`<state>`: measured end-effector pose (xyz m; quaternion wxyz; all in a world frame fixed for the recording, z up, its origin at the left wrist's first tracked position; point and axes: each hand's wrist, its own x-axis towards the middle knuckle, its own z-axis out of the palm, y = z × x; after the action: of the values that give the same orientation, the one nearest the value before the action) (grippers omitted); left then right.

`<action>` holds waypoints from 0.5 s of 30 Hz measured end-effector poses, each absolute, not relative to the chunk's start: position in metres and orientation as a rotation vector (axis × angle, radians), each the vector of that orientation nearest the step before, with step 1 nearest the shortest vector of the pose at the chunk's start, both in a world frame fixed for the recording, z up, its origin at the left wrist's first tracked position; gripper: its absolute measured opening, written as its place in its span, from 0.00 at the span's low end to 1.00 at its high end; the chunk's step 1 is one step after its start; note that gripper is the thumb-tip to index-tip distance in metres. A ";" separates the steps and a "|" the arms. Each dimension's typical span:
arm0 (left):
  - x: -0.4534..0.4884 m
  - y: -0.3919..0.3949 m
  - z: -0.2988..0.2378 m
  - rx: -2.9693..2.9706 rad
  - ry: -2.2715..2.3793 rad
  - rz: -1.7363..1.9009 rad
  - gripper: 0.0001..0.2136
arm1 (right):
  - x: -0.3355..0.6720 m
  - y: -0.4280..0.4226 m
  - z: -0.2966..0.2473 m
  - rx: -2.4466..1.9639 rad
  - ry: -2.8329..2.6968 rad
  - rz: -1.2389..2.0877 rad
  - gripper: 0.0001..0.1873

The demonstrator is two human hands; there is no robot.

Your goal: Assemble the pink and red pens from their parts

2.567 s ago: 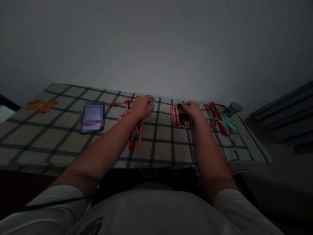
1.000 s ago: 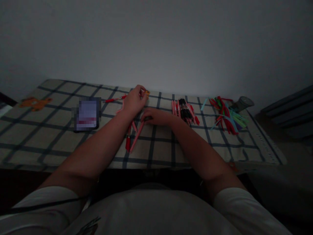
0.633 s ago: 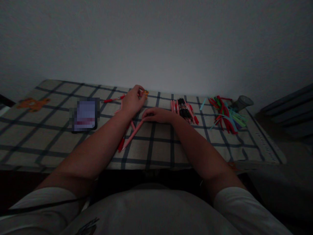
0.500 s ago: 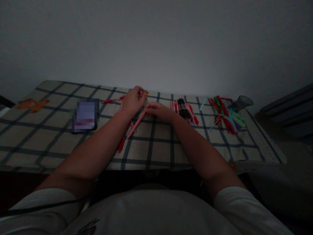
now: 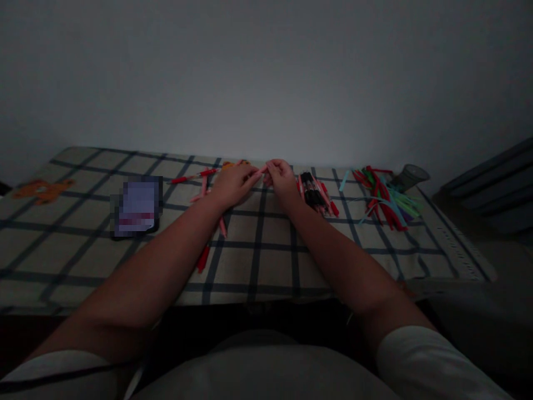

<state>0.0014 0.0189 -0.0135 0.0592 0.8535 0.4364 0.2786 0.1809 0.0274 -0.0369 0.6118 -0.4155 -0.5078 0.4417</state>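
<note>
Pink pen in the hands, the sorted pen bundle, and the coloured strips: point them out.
pink pen (image 5: 257, 173), head view, shaft between hands.
pen bundle (image 5: 313, 192), head view, dark middle.
coloured strips (image 5: 381, 195), head view, red strips mid-pile.

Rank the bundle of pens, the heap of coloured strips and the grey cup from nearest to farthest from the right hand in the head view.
From the right hand:
1. Bundle of pens, just to its right on the checked cloth.
2. Heap of coloured strips, further right.
3. Grey cup, lying at the far right corner, past the strips.
</note>
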 end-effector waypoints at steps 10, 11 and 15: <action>-0.001 0.016 -0.014 2.432 1.507 1.019 0.15 | 0.181 0.015 -0.028 -1.149 -1.275 0.997 0.26; -0.002 0.017 -0.014 2.430 1.515 1.025 0.14 | 0.181 0.014 -0.027 -1.155 -1.297 1.000 0.29; -0.002 0.021 -0.017 2.455 1.538 0.984 0.10 | 0.181 0.013 -0.026 -1.180 -1.358 0.998 0.34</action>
<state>-0.0024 0.0210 -0.0170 0.0411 0.8016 0.5024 0.3215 0.1814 0.0131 -0.0264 0.5159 -0.4915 -0.5652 0.4157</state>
